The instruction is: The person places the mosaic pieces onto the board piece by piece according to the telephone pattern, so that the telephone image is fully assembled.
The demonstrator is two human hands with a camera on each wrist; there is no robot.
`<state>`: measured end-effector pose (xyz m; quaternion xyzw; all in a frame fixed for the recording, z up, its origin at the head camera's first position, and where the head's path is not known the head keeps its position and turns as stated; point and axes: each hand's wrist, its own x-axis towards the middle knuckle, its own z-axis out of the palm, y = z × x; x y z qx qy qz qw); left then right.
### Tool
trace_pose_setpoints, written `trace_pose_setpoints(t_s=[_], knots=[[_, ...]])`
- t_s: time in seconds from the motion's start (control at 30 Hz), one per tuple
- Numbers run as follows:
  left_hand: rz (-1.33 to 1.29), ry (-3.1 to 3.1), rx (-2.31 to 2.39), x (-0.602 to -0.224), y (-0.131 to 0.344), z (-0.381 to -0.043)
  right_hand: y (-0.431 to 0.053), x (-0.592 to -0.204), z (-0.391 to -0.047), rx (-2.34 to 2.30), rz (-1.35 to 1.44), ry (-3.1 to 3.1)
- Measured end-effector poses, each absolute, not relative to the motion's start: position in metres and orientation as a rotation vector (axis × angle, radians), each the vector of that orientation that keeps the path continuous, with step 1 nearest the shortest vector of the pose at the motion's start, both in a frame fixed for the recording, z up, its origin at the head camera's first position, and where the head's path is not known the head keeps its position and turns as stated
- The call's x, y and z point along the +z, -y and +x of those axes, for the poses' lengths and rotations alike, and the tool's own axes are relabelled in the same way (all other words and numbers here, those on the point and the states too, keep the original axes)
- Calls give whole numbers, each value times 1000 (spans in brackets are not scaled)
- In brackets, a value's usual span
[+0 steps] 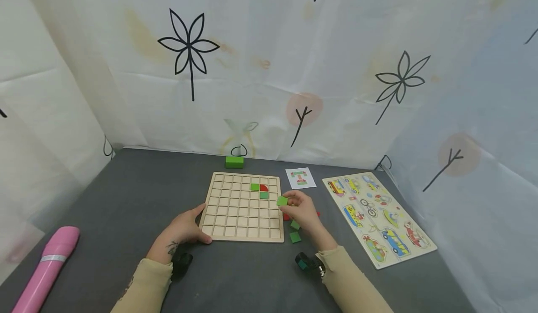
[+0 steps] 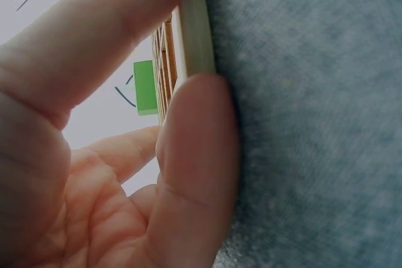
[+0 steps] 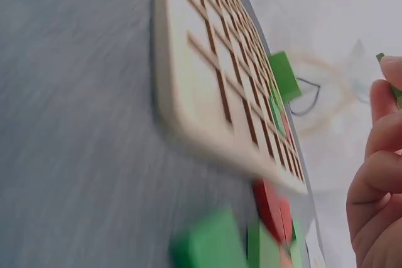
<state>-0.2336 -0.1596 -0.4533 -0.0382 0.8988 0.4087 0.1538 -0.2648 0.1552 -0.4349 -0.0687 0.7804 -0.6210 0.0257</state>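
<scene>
My left hand (image 1: 185, 229) rests against the lower left corner of a wooden grid board (image 1: 248, 240), index finger and thumb extended along its edge. Two green square tiles and a red one sit in the board's upper right cells; one green tile (image 1: 254, 187) is left of the red tile (image 1: 264, 188), the other just below the red. Over the board's right edge, my right hand (image 1: 303, 210) pinches a green square tile (image 1: 282, 201) between thumb and index finger. Under and beside that hand lie loose green tiles (image 1: 295, 237) and red pieces (image 3: 269, 208), partly hidden in the head view.
A green block (image 1: 234, 162) stands behind the board. At the back right lies a pattern card (image 1: 300, 178) with a red and green figure. Farther right is a vehicle picture board (image 1: 380, 217). A pink microphone (image 1: 50, 261) lies at the left, and a white curtain (image 1: 252, 70) encloses the table.
</scene>
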Motion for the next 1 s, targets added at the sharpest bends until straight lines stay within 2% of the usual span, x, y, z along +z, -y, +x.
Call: trace_pose_setpoints(t_s=[0.2, 0.4, 0.6, 1.0], knots=[[-113, -2580, 1170, -452, 158, -233, -126, -436, -287, -1924, -265, -2390], [-104, -2594, 1148, -453, 159, -234, -96, -426, -304, -1823, -198, -2483], [-94, -2604, 1131, -453, 160, -234, -75, -434, -331, -1725, -194, -2589], [-97, -2607, 1134, -452, 158, -232, -56, -446, -345, -1160, -126, -2886]])
